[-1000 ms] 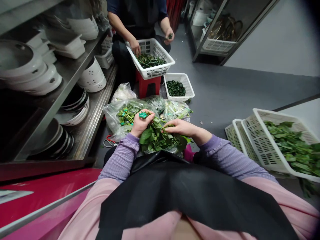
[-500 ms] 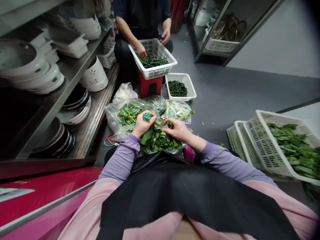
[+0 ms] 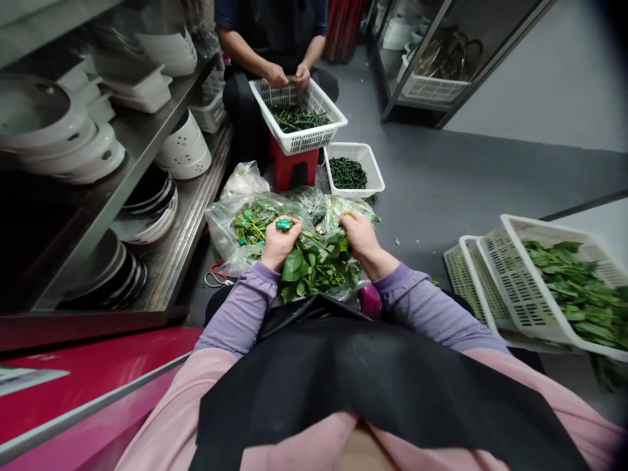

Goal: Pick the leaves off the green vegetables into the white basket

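My left hand (image 3: 280,244) is closed around a bunch of leafy greens (image 3: 305,267). A bright green band (image 3: 283,224) shows at the top of that fist. The leaves hang to the right, above more greens in my lap. My right hand (image 3: 363,241) is closed on a leafy green sprig, its fingertips pinched at the far side and partly hidden from view. Just beyond my hands, clear plastic bags hold banded green bunches (image 3: 249,226).
Ahead, a co-worker's hands (image 3: 289,75) work over a white basket (image 3: 314,140) of green peppers on a red stool (image 3: 294,171). A smaller pepper basket (image 3: 375,173) sits on the floor. Leaf-filled baskets (image 3: 534,288) stand right. Dish shelves (image 3: 167,281) and red-handled scissors (image 3: 216,278) are left.
My right hand has moved right and slightly away, fingers now closed on a sprig. My left hand shifted slightly left. The co-worker's hands came together above the basket.
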Tool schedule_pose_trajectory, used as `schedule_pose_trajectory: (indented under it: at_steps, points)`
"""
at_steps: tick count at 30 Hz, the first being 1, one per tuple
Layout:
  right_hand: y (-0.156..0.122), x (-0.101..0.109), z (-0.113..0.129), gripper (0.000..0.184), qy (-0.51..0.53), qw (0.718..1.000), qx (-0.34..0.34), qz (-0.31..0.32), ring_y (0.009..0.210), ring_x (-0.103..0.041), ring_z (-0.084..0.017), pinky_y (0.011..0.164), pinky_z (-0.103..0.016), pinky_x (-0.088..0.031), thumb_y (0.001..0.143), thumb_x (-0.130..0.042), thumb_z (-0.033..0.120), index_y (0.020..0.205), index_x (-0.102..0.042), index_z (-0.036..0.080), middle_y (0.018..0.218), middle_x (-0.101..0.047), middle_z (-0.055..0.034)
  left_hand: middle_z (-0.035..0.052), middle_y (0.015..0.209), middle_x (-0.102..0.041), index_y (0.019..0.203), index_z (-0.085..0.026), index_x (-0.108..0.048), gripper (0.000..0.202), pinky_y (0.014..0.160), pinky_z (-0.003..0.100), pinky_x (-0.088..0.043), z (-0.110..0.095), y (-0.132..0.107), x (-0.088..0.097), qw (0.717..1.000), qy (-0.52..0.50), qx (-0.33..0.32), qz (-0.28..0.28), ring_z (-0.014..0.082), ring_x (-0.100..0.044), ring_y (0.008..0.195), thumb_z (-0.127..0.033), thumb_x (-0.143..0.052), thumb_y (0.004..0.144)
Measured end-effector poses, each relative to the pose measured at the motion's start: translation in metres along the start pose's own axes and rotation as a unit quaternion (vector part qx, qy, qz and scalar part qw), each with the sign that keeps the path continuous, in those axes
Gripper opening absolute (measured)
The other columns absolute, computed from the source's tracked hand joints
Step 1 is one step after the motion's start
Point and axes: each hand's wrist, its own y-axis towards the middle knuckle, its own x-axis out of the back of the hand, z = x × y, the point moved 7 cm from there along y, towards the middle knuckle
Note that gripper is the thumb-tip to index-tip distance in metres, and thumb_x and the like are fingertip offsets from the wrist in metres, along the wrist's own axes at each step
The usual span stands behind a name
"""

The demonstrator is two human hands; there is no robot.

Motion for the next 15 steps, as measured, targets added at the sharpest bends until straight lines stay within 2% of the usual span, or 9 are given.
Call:
schedule_pose_trajectory:
  at_steps: [1, 2, 4, 6, 8, 10, 12, 15]
  points:
    - [0.003, 0.007, -0.004, 0.013, 0.026, 0.999, -0.017, 0.007, 0.059, -0.039, -0.011, 0.06, -0.024, -0.034, 0.075, -0.041, 0.03, 0.072, -0.046, 0.019, 0.063, -0.044, 0.0028, -0.0021, 0.054, -0.056, 0.068, -0.015, -0.058, 0.021, 0.052, 0.022, -0.044, 0.001, 0.002, 0.002, 1.0, -0.01, 0.011, 0.006, 0.009, -0.052, 0.049, -0.031, -0.069, 0.064]
    - [0.004, 0.01, -0.005, 0.015, 0.037, 0.998, -0.022, 0.043, 0.058, -0.038, -0.01, 0.059, -0.023, -0.033, 0.076, -0.043, 0.033, 0.073, -0.047, 0.019, 0.062, -0.044, 0.0036, -0.0021, 0.054, -0.056, 0.068, -0.014, -0.058, 0.022, 0.051, 0.023, -0.044, 0.002, 0.003, 0.003, 0.999, -0.017, 0.024, 0.016, 0.0094, -0.052, 0.048, -0.032, -0.07, 0.063]
    - [-0.003, 0.003, -0.004, 0.02, 0.036, 0.981, -0.013, 0.188, 0.059, -0.04, -0.009, 0.059, -0.023, -0.034, 0.076, -0.049, 0.038, 0.077, -0.05, 0.018, 0.065, -0.048, 0.0036, -0.0018, 0.053, -0.056, 0.067, -0.014, -0.059, 0.022, 0.051, 0.024, -0.045, 0.003, 0.005, 0.002, 0.998, -0.025, 0.046, 0.035, 0.0101, -0.053, 0.048, -0.032, -0.07, 0.063]
    - [-0.019, -0.011, -0.001, 0.025, 0.029, 0.943, -0.008, 0.33, 0.062, -0.043, -0.01, 0.062, -0.023, -0.036, 0.076, -0.053, 0.041, 0.081, -0.054, 0.017, 0.07, -0.054, 0.0019, -0.0018, 0.052, -0.056, 0.068, -0.013, -0.06, 0.022, 0.051, 0.023, -0.045, 0.004, 0.004, 0.001, 0.997, -0.029, 0.058, 0.04, 0.01, -0.053, 0.048, -0.032, -0.071, 0.063]
    - [-0.035, -0.025, 0.002, 0.03, 0.041, 0.912, -0.015, 0.409, 0.064, -0.046, -0.01, 0.065, -0.024, -0.037, 0.076, -0.055, 0.044, 0.085, -0.056, 0.015, 0.073, -0.057, 0.0005, -0.002, 0.052, -0.056, 0.069, -0.013, -0.06, 0.021, 0.05, 0.022, -0.044, 0.004, 0.002, -0.002, 0.997, -0.027, 0.058, 0.042, 0.0094, -0.052, 0.048, -0.031, -0.07, 0.063]
    - [-0.044, -0.037, 0.002, 0.032, 0.058, 0.896, -0.033, 0.439, 0.063, -0.046, -0.009, 0.065, -0.024, -0.037, 0.076, -0.055, 0.045, 0.086, -0.058, 0.014, 0.072, -0.056, 0.0008, -0.002, 0.052, -0.056, 0.07, -0.013, -0.06, 0.021, 0.049, 0.022, -0.042, 0.005, 0.0, -0.005, 0.998, -0.02, 0.05, 0.045, 0.0087, -0.051, 0.047, -0.031, -0.069, 0.064]
    - [-0.047, -0.045, -0.001, 0.029, 0.06, 0.895, -0.048, 0.44, 0.06, -0.044, -0.009, 0.061, -0.024, -0.035, 0.076, -0.053, 0.043, 0.083, -0.059, 0.015, 0.068, -0.053, 0.0019, -0.0019, 0.052, -0.056, 0.07, -0.013, -0.06, 0.02, 0.049, 0.021, -0.042, 0.006, -0.001, -0.006, 0.999, -0.008, 0.034, 0.039, 0.0083, -0.05, 0.047, -0.031, -0.068, 0.065]
    - [-0.037, -0.046, -0.008, 0.02, 0.019, 0.936, -0.032, 0.351, 0.055, -0.038, -0.009, 0.057, -0.024, -0.031, 0.075, -0.049, 0.035, 0.069, -0.053, 0.017, 0.059, -0.045, 0.0039, -0.0018, 0.054, -0.056, 0.069, -0.013, -0.059, 0.017, 0.05, 0.021, -0.042, 0.003, 0.0, -0.002, 1.0, 0.022, -0.008, 0.001, 0.0081, -0.05, 0.048, -0.028, -0.067, 0.066]
